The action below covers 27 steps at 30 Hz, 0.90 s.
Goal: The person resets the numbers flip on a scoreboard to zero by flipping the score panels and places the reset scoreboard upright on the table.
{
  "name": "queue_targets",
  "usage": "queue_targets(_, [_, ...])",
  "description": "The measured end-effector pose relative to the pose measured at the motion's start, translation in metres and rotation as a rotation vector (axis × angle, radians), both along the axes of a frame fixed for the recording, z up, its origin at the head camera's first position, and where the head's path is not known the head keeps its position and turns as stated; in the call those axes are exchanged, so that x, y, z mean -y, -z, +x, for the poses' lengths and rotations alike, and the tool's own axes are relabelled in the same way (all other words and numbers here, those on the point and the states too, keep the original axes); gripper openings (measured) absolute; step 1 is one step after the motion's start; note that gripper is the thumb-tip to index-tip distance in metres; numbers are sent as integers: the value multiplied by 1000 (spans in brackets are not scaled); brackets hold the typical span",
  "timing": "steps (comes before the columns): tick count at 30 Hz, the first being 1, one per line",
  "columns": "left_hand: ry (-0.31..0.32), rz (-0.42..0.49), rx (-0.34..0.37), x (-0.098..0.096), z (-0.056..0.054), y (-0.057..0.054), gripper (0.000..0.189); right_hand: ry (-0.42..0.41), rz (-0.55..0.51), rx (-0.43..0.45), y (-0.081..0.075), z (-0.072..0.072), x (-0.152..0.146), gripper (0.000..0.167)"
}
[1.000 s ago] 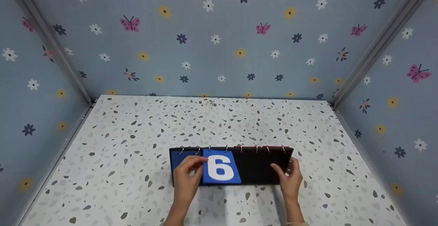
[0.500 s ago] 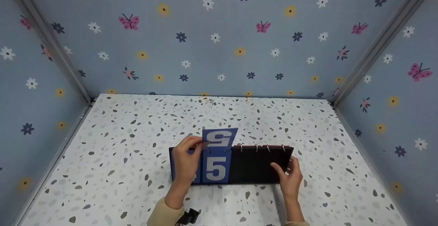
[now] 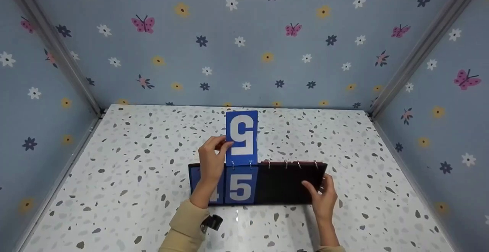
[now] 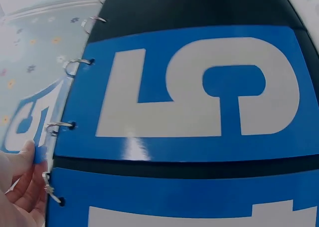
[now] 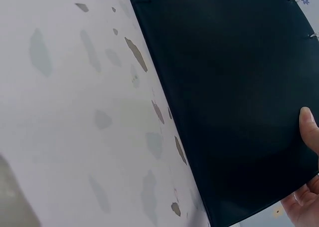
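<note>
A black flip scoreboard (image 3: 284, 185) stands on the table with metal rings along its top edge. Pinched at its left edge between the thumb and fingers of my left hand (image 3: 211, 158), a blue number card (image 3: 241, 151) is turned up over the rings, showing an upside-down 5. Below it, another blue card with a white 5 (image 3: 240, 187) lies against the board's front. Beside that, my left wrist partly covers a further blue card (image 4: 199, 189). My right hand (image 3: 325, 198) grips the board's right edge, thumb on the black front and fingers behind, as the right wrist view shows.
The white speckled table (image 3: 153, 137) extends around the board. Blue flower-patterned walls (image 3: 244, 46) enclose it at the back and both sides, meeting at grey corner posts (image 3: 420, 46). Part of something dark red (image 3: 294, 162) shows behind the board's top right edge.
My left hand has lifted the 6 card up and over the rings, so its back with an upside-down 5 shows and a 5 card is uncovered below. The right hand has kept its hold.
</note>
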<state>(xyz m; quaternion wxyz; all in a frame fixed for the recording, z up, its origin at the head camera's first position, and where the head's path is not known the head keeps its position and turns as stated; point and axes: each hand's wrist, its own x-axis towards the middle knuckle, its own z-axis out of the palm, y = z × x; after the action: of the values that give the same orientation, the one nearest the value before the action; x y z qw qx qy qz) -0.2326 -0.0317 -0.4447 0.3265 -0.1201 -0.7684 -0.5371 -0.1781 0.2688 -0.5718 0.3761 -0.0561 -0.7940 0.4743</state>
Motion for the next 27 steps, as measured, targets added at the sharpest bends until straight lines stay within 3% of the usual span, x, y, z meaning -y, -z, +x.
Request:
queue_targets(5, [-46,-83,139,-4,-6,0,21,-20,-59,14,-12,5,5,46])
queue_targets(11, [-101,-185,217,-4,-7,0,21,9,9,14,7,-2,-3,49])
queue_targets(20, [-144,-263,137,-1,-2,4,15,25,41,-34,23,-9,-8,49])
queue_targets(27, [-166,-195,60,1,16,4,10,-20,-17,-37,13,-5,-5,48])
